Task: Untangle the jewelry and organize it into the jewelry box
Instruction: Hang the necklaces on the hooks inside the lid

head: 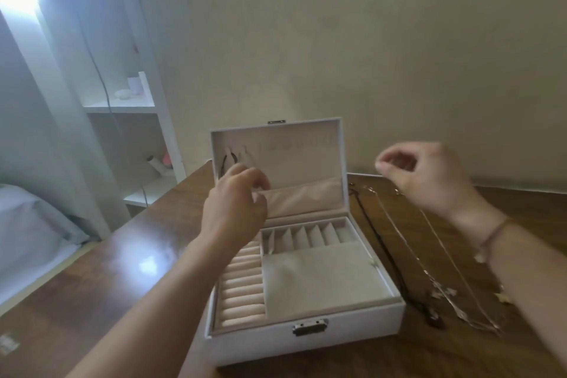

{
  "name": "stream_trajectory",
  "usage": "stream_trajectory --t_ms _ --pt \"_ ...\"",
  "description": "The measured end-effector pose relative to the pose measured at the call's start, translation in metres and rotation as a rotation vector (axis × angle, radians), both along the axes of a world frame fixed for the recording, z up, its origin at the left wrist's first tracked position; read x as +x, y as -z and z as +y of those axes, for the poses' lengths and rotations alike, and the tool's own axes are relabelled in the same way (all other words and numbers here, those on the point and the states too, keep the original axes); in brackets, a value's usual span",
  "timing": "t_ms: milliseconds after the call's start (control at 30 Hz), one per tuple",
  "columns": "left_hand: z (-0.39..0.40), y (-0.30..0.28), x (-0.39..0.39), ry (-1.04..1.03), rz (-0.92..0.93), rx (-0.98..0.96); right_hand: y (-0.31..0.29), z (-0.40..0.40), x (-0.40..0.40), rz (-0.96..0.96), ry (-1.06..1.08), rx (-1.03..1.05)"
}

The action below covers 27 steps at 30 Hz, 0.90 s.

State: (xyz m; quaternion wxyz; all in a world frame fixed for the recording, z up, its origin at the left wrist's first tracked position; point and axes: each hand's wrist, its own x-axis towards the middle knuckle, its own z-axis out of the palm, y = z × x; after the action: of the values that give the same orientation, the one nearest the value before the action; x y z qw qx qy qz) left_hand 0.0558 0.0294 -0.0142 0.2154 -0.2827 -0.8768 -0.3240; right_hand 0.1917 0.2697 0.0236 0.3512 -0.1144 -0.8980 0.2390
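Jewelry box (337, 330): is being kept open on the wooden table (129, 255), its lid (306, 147) standing upright toward the wall.

Lid hooks: a dark cord necklace (225, 163) is being carried on a hook at the lid's left side; it appears already hung.

Left hand (236, 202): is being held up against the lid, just below that cord, with fingers curled toward the fabric pocket (306, 196); whether anything is being pinched cannot be told through the blur.

Right hand (426, 175): is being raised above the table to the right of the box, thumb and forefinger brought together; a fine chain seems to be hanging from it, but the grip itself is blurred, so this is being offered only as a judgement.

Remaining jewelry: a black cord (383, 248) and silver chains (441, 282) with small pendants are being left stretched out side by side on the table, right of the box, seemingly separated already.

Box tray: ring rolls (242, 285) and small slots (306, 236) are being left unfilled.

Progress: early to middle, by judgement; one piece is being stored, several are waiting to be hung or laid inside.
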Motion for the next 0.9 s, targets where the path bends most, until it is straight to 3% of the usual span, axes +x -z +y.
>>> stream_trajectory --t_ms 133,200,300,433,633,900 --pt "0.005 -0.002 0.019 0.125 -0.046 0.054 0.042 0.017 0.047 -0.614 0.076 0.026" --pt "0.012 0.000 0.033 0.167 -0.061 0.066 0.067 0.003 0.062 -0.725 0.094 0.074" --pt "0.022 0.005 0.054 0.218 -0.064 0.086 0.088 -0.015 0.068 -0.734 0.169 0.180" --pt "0.030 0.011 0.073 0.323 -0.052 0.090 0.088 -0.028 0.066 -0.641 0.285 0.170" --pt "0.031 0.013 0.089 0.371 -0.027 0.043 0.093 -0.046 0.075 -0.669 0.334 0.215" --pt "0.040 0.010 0.111 0.432 -0.007 -0.006 0.096 -0.063 0.066 -0.903 0.371 0.402"
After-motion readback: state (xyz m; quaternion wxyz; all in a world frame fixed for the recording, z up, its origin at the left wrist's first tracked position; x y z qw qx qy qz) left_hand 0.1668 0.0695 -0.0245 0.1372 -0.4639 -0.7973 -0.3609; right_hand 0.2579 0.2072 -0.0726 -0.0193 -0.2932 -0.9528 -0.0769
